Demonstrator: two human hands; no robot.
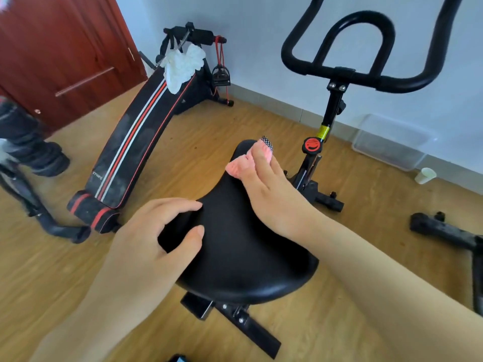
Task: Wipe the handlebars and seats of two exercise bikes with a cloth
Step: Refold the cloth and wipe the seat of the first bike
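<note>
Right now the right hand (271,189) lies on the narrow front part of the black seat (235,252), fingers stretched forward and pressing a pink cloth (241,165) onto the nose of the seat. Cloth is bunched under the fingertips; a small black-and-white checked edge sticks out at the tip. Fingers look mostly straight, not curled round the cloth, but the thumb is hidden so I cannot tell if it pinches.

Left hand (154,231) is on the left side of the seat, fingers bent over the edge w/ thumb on top, so it grips the seat.

Seat sits on a black post w/ bolts, in the middle of the view. Handlebars (347,71) are further ahead, upper right, black and looped, not touched. Below them is a red knob (312,145) on the frame.

On the left stands a black bench (136,134) w/ red and white stripes, a white cloth (183,65) hanging at its top. Wood floor (198,137), red-brown door (52,48) at upper left, a clear box (392,142) and a small cup (425,175) near the wall on the right
</note>
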